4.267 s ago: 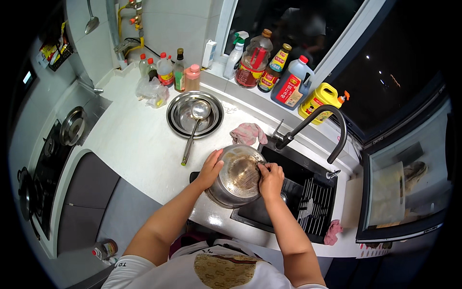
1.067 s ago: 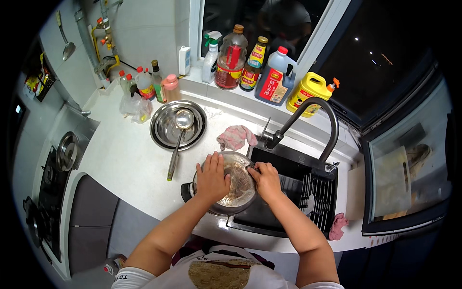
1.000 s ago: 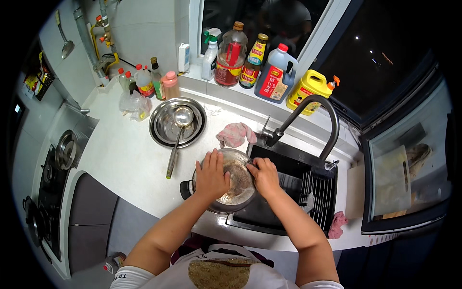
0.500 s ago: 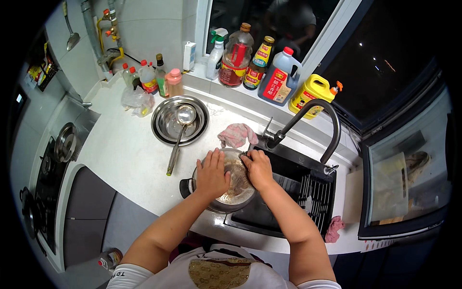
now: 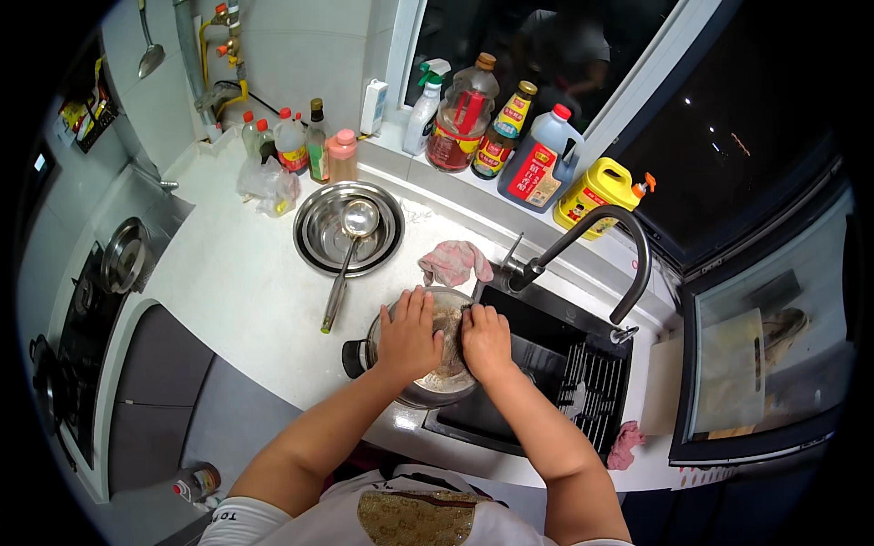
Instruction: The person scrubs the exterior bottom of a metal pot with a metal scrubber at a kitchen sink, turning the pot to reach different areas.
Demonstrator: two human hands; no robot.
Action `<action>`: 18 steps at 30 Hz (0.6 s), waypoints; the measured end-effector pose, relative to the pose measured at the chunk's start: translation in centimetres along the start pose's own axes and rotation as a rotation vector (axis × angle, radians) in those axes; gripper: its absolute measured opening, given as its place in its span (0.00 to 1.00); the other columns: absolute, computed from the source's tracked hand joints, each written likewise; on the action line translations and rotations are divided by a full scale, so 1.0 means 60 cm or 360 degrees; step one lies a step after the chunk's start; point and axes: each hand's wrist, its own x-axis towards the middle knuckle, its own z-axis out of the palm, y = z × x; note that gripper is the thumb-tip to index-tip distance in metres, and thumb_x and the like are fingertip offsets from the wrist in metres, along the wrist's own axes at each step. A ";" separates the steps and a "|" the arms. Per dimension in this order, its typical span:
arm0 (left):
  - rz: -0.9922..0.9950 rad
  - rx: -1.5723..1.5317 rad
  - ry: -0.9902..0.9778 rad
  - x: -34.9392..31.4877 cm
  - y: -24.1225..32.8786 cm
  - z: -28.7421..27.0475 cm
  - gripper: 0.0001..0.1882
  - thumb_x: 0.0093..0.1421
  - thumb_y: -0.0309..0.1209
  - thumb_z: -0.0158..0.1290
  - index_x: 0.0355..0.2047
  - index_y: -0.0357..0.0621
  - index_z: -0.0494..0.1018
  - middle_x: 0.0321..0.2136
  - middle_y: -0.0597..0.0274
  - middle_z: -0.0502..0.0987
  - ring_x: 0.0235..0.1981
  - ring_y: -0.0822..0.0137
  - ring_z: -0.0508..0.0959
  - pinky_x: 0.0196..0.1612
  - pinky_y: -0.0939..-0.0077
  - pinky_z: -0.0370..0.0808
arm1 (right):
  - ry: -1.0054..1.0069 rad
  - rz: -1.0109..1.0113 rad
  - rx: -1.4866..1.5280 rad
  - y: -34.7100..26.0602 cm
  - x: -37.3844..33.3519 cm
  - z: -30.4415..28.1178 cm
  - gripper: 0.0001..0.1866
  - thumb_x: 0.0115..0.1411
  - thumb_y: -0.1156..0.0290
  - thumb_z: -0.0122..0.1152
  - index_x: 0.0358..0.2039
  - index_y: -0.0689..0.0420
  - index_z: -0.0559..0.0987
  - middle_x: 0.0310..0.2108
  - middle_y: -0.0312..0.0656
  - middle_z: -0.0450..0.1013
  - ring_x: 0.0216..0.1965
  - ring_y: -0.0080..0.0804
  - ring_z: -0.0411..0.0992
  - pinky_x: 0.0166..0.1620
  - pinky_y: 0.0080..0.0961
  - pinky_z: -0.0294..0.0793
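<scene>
Head view: left hand (image 5: 410, 337) lies flat on the pot (image 5: 446, 375), likely bracing it at the left edge of the sink (image 5: 487, 414); right hand (image 5: 487, 343), apart, grips what may be a scourer (image 5: 465, 314).

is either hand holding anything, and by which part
The left hand lies flat on the metal pot, not gripping it. The right hand holds something dark at its fingertips, mostly hidden; by which part cannot be told.
</scene>
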 end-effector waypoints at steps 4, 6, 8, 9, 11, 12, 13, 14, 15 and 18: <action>0.0015 -0.0010 0.0012 0.003 -0.001 -0.008 0.35 0.55 0.41 0.50 0.60 0.36 0.57 0.62 0.49 0.57 0.63 0.51 0.56 0.59 0.37 0.54 | -0.0081 0.0075 0.0098 0.015 0.036 -0.003 0.07 0.49 0.73 0.54 0.28 0.61 0.78 0.29 0.39 0.68 0.36 0.36 0.67 0.34 0.32 0.65; 0.0002 -0.0032 0.0000 0.001 0.000 -0.002 0.35 0.55 0.41 0.50 0.60 0.36 0.57 0.62 0.49 0.57 0.63 0.50 0.56 0.59 0.37 0.54 | -0.0067 0.0033 0.0109 0.011 0.025 -0.012 0.06 0.49 0.73 0.54 0.27 0.60 0.77 0.29 0.39 0.68 0.36 0.36 0.67 0.34 0.32 0.66; -0.0001 -0.0019 0.0014 0.006 -0.005 -0.001 0.35 0.55 0.41 0.50 0.60 0.36 0.58 0.62 0.49 0.57 0.63 0.50 0.56 0.59 0.37 0.54 | -0.0033 -0.0006 0.0090 0.004 0.013 -0.010 0.06 0.49 0.73 0.53 0.26 0.59 0.77 0.29 0.40 0.68 0.36 0.36 0.67 0.34 0.31 0.66; 0.0002 -0.0017 0.0000 0.001 -0.004 0.001 0.35 0.55 0.41 0.50 0.60 0.36 0.58 0.62 0.49 0.57 0.63 0.50 0.56 0.59 0.37 0.54 | -0.0067 0.0009 0.0079 0.004 0.014 -0.012 0.06 0.50 0.73 0.53 0.26 0.60 0.77 0.29 0.40 0.68 0.36 0.36 0.67 0.34 0.31 0.66; 0.0002 -0.0052 -0.0002 0.002 -0.002 -0.002 0.35 0.55 0.41 0.50 0.60 0.36 0.57 0.62 0.49 0.56 0.63 0.50 0.56 0.59 0.37 0.54 | -0.0134 0.0038 0.0057 0.009 0.029 -0.016 0.07 0.50 0.73 0.54 0.27 0.60 0.78 0.29 0.40 0.68 0.36 0.36 0.67 0.34 0.32 0.66; 0.0004 -0.0056 0.0007 0.006 -0.004 -0.008 0.36 0.55 0.41 0.50 0.60 0.36 0.57 0.62 0.49 0.56 0.63 0.50 0.56 0.59 0.37 0.53 | -0.0081 0.0039 0.0063 0.015 0.040 -0.008 0.07 0.51 0.73 0.54 0.28 0.61 0.78 0.29 0.40 0.68 0.36 0.36 0.67 0.34 0.32 0.66; 0.0002 -0.0053 -0.0005 0.004 -0.005 -0.007 0.36 0.55 0.41 0.50 0.61 0.36 0.57 0.62 0.49 0.56 0.63 0.50 0.56 0.59 0.37 0.53 | -0.0084 0.0045 0.0077 0.013 0.039 -0.011 0.07 0.51 0.73 0.54 0.27 0.61 0.78 0.29 0.39 0.68 0.36 0.36 0.67 0.34 0.32 0.66; 0.0000 -0.0050 -0.0016 0.001 -0.005 -0.003 0.36 0.55 0.41 0.50 0.61 0.36 0.57 0.62 0.49 0.56 0.63 0.50 0.56 0.59 0.37 0.53 | -0.0086 0.0051 0.0090 0.010 0.033 -0.014 0.06 0.51 0.73 0.54 0.27 0.61 0.78 0.29 0.39 0.68 0.36 0.36 0.67 0.34 0.32 0.66; -0.0007 -0.0055 -0.0019 0.002 -0.004 0.000 0.36 0.55 0.41 0.50 0.61 0.36 0.57 0.62 0.49 0.56 0.63 0.50 0.56 0.59 0.37 0.53 | -0.0089 0.0046 0.0096 0.009 0.028 -0.016 0.06 0.51 0.73 0.54 0.27 0.61 0.78 0.28 0.39 0.68 0.36 0.36 0.67 0.34 0.32 0.66; -0.0004 -0.0014 -0.0035 0.001 -0.006 -0.002 0.36 0.55 0.41 0.50 0.61 0.36 0.57 0.62 0.49 0.56 0.63 0.51 0.55 0.59 0.37 0.53 | -0.0057 0.0022 0.0113 0.004 0.016 -0.012 0.07 0.50 0.73 0.54 0.27 0.60 0.79 0.29 0.39 0.68 0.36 0.36 0.68 0.34 0.32 0.66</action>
